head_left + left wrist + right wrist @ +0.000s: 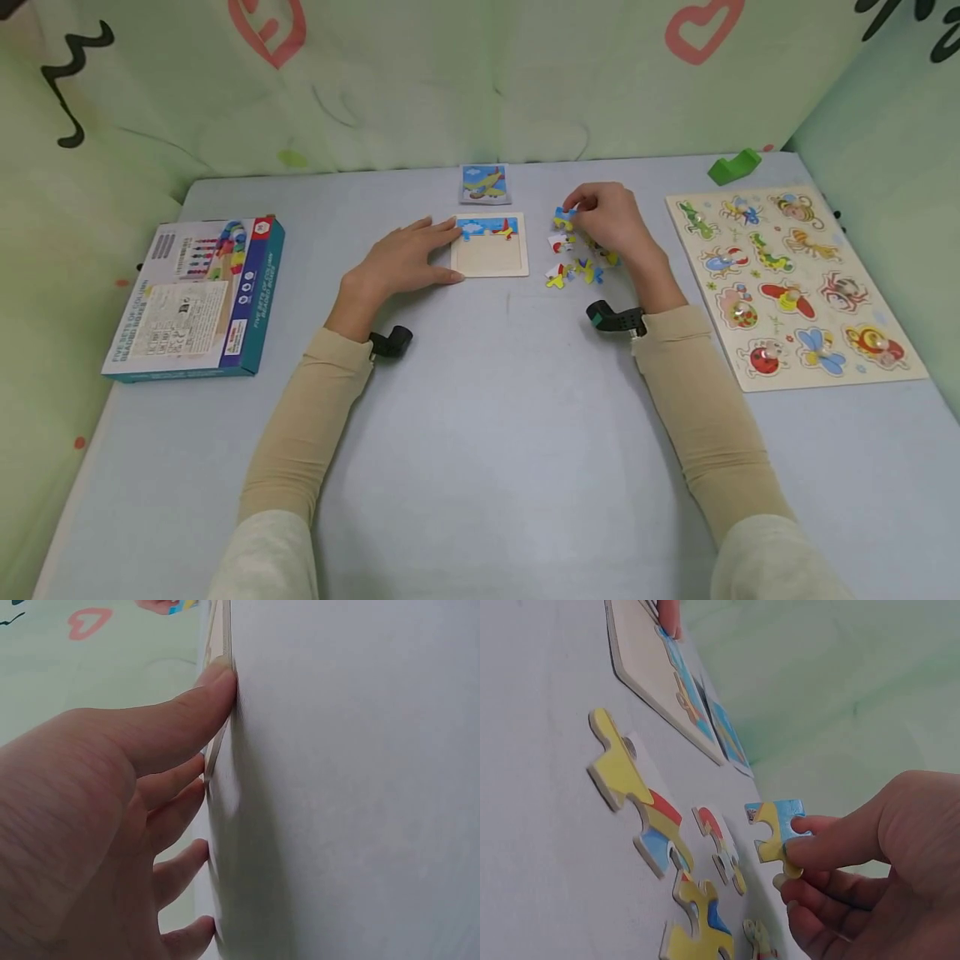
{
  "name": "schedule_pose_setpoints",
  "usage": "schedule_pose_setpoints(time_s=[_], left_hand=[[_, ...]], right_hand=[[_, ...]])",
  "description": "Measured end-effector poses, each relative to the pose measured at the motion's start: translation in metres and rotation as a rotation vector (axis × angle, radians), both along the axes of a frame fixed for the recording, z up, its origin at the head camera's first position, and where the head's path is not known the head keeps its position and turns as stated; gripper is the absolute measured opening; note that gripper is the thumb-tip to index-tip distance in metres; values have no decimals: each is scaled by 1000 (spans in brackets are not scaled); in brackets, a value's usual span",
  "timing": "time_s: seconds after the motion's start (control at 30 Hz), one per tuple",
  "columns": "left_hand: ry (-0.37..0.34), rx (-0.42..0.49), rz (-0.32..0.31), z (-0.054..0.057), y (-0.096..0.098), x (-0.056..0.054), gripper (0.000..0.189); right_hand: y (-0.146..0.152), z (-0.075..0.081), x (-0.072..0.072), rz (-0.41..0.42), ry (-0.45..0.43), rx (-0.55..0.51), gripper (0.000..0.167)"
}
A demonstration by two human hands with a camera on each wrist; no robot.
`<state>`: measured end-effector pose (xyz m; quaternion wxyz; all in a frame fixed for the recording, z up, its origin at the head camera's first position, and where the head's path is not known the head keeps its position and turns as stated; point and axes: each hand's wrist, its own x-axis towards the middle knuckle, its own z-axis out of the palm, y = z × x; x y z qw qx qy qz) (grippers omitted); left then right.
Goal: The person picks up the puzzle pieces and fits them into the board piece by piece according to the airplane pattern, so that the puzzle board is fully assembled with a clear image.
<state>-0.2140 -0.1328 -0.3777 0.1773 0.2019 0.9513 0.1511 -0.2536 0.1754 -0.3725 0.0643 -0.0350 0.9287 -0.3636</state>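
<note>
Between thumb and fingertips, my right hand (609,218) pinches a blue and yellow jigsaw piece (776,829), raised off the table. Loose jigsaw pieces (619,761) lie below and beside that hand, some partly hidden by it in the head view. My left hand (405,257) rests at the left side of a wooden puzzle board (491,260), its fingers extended and spread. Thumb and index finger touch the board's edge, as the left wrist view also shows. Along the board's top sits a row of fitted blue pieces (480,226) with a red and yellow part.
Behind the board lies a picture card (484,184) of a yellow plane. A boxed set (195,300) is at the left. On the right are a wooden insect puzzle (795,283) and a green block (734,167). Fabric walls (420,92) border the table.
</note>
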Motion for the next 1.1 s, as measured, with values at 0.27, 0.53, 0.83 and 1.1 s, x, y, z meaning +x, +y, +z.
schedule_pose_setpoints(time_s=[0.27,0.53,0.83,1.1], left_hand=[[1,4,-2,-1,1,0,81],[9,-1,0,-2,0,-2,80],[6,24,8,-2,-1,-2,79],[9,29,8,-2,-2,-2,79]], right_hand=[[-22,0,2,100,-14,-23,21],[-50,-7,4,162,1,-69,19],[-73,-9,5,222,10,-91,13],[-88,-8,7,230,5,-97,11]])
